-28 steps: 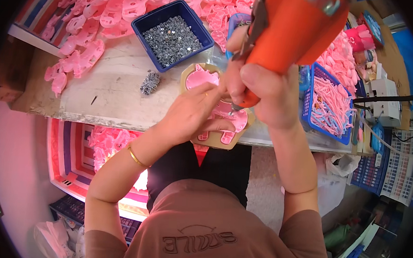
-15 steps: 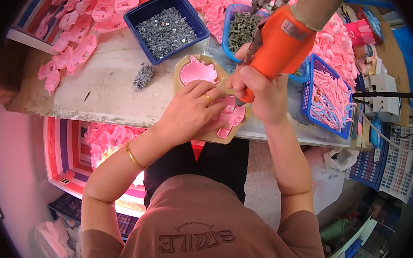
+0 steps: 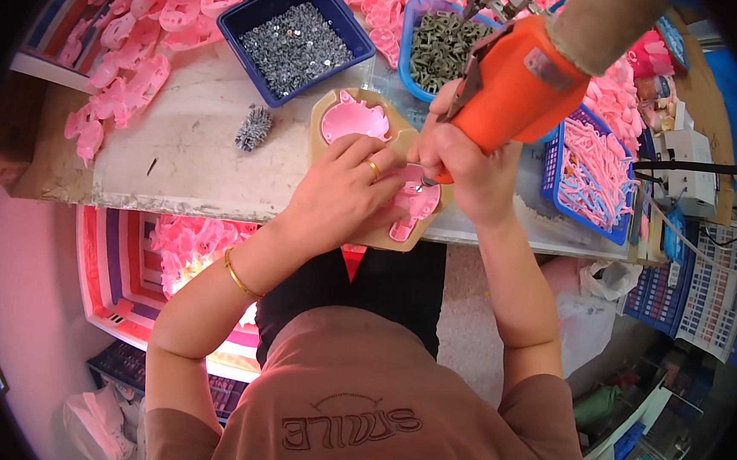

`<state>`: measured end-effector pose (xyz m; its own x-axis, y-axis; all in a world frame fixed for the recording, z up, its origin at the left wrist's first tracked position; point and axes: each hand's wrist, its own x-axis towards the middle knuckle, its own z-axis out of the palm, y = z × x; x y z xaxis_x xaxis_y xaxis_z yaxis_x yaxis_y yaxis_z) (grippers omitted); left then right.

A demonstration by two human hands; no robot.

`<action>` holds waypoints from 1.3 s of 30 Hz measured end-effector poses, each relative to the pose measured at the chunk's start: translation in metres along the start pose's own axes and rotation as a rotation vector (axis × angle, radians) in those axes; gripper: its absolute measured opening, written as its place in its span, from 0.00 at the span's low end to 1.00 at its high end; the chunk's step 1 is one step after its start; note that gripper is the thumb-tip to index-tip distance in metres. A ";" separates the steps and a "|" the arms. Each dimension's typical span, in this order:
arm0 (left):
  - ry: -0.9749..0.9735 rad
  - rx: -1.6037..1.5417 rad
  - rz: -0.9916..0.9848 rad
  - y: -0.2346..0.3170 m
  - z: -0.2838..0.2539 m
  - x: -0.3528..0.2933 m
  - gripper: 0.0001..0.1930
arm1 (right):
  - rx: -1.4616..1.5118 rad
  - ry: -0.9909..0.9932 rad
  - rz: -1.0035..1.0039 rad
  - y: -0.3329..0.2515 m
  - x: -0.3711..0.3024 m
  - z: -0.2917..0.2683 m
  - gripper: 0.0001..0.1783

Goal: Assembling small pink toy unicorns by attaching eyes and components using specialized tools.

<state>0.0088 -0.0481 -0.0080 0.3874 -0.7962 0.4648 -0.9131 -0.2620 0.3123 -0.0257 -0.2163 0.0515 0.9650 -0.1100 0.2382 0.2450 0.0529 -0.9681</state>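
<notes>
My right hand (image 3: pixel 475 169) is wrapped round an orange electric screwdriver (image 3: pixel 519 87), tilted so that its bit points down and left. The bit's tip meets a small pink plastic shell (image 3: pixel 422 201) set in a tan holding block (image 3: pixel 402 239) at the table's front edge. Over the left side of that shell, my left hand (image 3: pixel 346 186) bends its fingers close together and presses on it; the fingertips are partly hidden. A second, rounder pink shell (image 3: pixel 355 120) lies in the far hollow of the same block.
Beyond the block stand a dark blue bin of small screws (image 3: pixel 295 54) and a light blue basket of dark metal pieces (image 3: pixel 439 51). At right is a blue basket of pink and blue strips (image 3: pixel 590 173). A screw-covered clump (image 3: pixel 254 128) lies left; pink shells (image 3: pixel 139 86) heap behind.
The screwdriver's upper body has tilted rightward, while its bit stays at the small pink shell. My left hand keeps its place on the shell. The whole view has shifted slightly.
</notes>
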 end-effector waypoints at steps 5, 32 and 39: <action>-0.005 0.034 0.010 -0.001 -0.001 0.000 0.15 | -0.074 0.123 -0.089 0.012 -0.006 0.010 0.10; 0.081 0.026 -0.239 0.031 -0.008 -0.049 0.25 | -0.653 0.482 -0.767 -0.136 0.102 0.005 0.28; 0.035 0.124 -0.284 0.028 -0.005 -0.045 0.25 | -0.557 -0.101 -0.475 -0.135 0.150 -0.013 0.37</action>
<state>-0.0335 -0.0170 -0.0157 0.6318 -0.6624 0.4025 -0.7751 -0.5379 0.3313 0.0852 -0.2529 0.2174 0.7770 0.0980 0.6218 0.5809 -0.4923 -0.6482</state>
